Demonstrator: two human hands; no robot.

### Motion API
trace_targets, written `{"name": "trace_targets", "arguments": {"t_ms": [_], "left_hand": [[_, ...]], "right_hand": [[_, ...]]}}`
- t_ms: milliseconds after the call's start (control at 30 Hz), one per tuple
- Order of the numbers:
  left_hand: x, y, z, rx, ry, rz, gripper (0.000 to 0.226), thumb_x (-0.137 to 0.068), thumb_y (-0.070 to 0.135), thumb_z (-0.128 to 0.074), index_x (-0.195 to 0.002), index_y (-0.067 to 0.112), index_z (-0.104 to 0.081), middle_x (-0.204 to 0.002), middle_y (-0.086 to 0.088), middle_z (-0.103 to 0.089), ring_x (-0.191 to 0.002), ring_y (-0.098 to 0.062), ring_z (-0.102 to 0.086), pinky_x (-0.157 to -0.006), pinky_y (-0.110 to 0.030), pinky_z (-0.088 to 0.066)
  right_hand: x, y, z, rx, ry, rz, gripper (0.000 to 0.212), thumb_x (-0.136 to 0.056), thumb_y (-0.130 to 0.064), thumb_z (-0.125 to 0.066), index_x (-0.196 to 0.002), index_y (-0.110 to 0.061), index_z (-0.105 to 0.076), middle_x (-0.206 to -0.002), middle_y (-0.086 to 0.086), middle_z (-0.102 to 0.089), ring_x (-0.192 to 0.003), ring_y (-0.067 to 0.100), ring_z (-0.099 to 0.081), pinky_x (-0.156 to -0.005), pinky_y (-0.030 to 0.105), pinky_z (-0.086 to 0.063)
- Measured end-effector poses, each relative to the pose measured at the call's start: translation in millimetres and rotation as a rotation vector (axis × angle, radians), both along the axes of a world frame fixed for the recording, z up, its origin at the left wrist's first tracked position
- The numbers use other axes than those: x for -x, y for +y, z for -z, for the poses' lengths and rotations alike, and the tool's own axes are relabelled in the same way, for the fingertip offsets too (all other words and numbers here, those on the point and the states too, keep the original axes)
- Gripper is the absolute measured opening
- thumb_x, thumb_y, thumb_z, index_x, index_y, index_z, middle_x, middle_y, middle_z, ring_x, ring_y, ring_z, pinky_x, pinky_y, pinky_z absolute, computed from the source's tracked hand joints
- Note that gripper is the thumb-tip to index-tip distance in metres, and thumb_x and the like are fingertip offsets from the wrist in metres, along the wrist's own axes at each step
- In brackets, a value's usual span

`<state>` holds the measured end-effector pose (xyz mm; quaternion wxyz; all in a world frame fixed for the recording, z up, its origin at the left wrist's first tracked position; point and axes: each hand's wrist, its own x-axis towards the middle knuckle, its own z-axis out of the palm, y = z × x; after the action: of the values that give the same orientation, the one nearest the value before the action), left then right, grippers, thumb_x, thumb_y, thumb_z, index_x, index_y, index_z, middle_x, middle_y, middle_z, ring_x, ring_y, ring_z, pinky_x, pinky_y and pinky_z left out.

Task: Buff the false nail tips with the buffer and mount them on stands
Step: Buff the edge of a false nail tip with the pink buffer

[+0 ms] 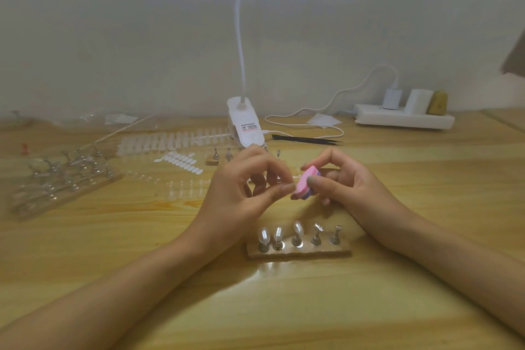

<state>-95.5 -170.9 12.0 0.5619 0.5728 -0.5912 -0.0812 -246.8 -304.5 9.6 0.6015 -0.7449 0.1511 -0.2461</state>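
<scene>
Right hand [345, 183] curled, thumb and forefinger pinching buffer [307, 183] above surface [113, 250], long axis slanting far-right to near-left, pink face up. Left hand [241, 187] fingers [279, 190] pinched together beside buffer; tip between them not discernible. Nearer, stand [298, 252] bearing three tips [298, 227].

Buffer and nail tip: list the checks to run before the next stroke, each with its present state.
1. Right hand grips the buffer: ok.
2. Left hand pinches a nail tip: cannot tell, too blurred.
3. Buffer close to the left fingertips: ok.
4. Bare stands free on the near wooden base: ok, two at its right end.
5. Mounted tips seated on their stands: ok, three.
</scene>
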Motion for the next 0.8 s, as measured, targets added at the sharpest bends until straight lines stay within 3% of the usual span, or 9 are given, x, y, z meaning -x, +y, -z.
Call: {"name": "trace_targets", "arguments": {"t_ms": [67,200,333,467,567,667,800], "left_hand": [[-0.5,-0.4,0.0,0.003,0.016,-0.015,0.007,-0.082,0.016,-0.075,-0.079,0.014,-0.069,-0.082,0.020,-0.055,-0.069,-0.004,-0.053,-0.060,-0.014,-0.040],[-0.9,-0.3,-0.2,0.002,0.009,-0.024,0.007,-0.082,0.016,-0.076,-0.079,0.014,-0.070,-0.082,0.018,-0.056,-0.070,-0.005,-0.053,-0.061,-0.014,-0.041],[-1.5,-0.5,0.7,-0.011,0.011,-0.014,0.007,-0.082,0.014,-0.076,-0.080,0.015,-0.070,-0.081,0.017,-0.055,-0.069,-0.004,-0.053,-0.062,-0.014,-0.041],[-2.1,-0.9,0.4,-0.009,0.017,-0.005,0.008,-0.082,0.013,-0.076,-0.079,0.015,-0.069,-0.081,0.018,-0.056,-0.071,-0.004,-0.054,-0.062,-0.013,-0.040],[-2.2,-2.0,0.3,-0.009,0.027,0.018,0.008,-0.083,0.012,-0.075,-0.079,0.017,-0.069,-0.082,0.017,-0.056,-0.071,-0.004,-0.055,-0.062,-0.011,-0.039],[-3.3,-2.4,1.1,-0.005,0.014,0.006,0.009,-0.083,0.013,-0.075,-0.079,0.019,-0.069,-0.082,0.015,-0.057,-0.072,-0.006,-0.055,-0.062,-0.012,-0.040],[-3.9,-2.9,2.1,-0.005,0.042,0.006,0.008,-0.082,0.015,-0.075,-0.079,0.020,-0.069,-0.082,0.016,-0.056,-0.072,-0.005,-0.054,-0.063,-0.014,-0.041]], "right_hand": [[-0.5,-0.2,0.1,0.000,0.006,-0.020,0.041,-0.082,-0.035,-0.073,-0.106,-0.008,-0.056,-0.087,0.008,-0.077,-0.067,0.006,-0.061,-0.060,0.019,-0.048],[1.8,4.7,0.5,-0.012,0.013,-0.149,0.031,-0.085,-0.029,-0.073,-0.103,-0.011,-0.056,-0.093,0.015,-0.077,-0.084,0.024,-0.073,-0.071,0.031,-0.058],[-0.1,1.4,-0.3,-0.040,-0.033,0.019,0.038,-0.079,-0.035,-0.070,-0.104,-0.009,-0.058,-0.090,0.014,-0.076,-0.072,0.018,-0.061,-0.060,0.028,-0.051],[0.7,4.9,-0.3,-0.004,0.015,-0.127,0.029,-0.084,-0.029,-0.072,-0.102,-0.012,-0.057,-0.091,0.014,-0.077,-0.075,0.020,-0.070,-0.065,0.029,-0.055],[-0.1,1.1,-0.1,-0.025,-0.023,0.027,0.039,-0.079,-0.034,-0.069,-0.106,-0.008,-0.056,-0.088,0.010,-0.077,-0.068,0.014,-0.060,-0.060,0.027,-0.049],[0.8,3.0,0.0,-0.028,0.007,-0.093,0.034,-0.082,-0.027,-0.071,-0.105,-0.007,-0.056,-0.091,0.012,-0.077,-0.072,0.018,-0.069,-0.064,0.030,-0.056],[-0.6,-1.6,0.3,-0.043,-0.029,0.032,0.040,-0.077,-0.035,-0.070,-0.105,-0.009,-0.056,-0.087,0.009,-0.077,-0.063,0.008,-0.061,-0.062,0.033,-0.049]]}}
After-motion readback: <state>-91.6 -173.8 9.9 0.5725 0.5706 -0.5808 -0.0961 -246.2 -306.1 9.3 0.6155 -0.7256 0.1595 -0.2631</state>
